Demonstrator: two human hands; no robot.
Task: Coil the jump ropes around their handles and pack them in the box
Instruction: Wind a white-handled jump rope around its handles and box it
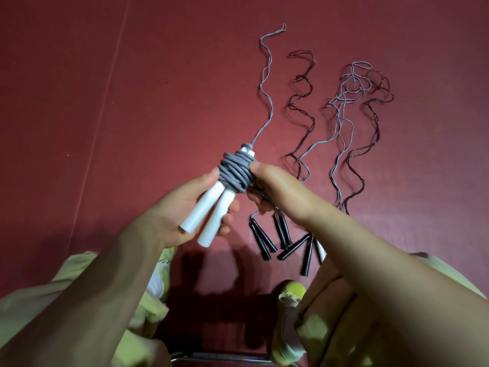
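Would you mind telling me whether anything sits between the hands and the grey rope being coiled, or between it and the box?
Nothing separates them: the left hand holds the white handles, and the right hand pinches the grey rope at the coil. No box is in view, so that path cannot be judged.

Two bare forearms, left hand [185, 207] and right hand [280, 192] ungloved, no sleeves visible, pale yellow-green garment [87, 295] (loose, creased) over the lap
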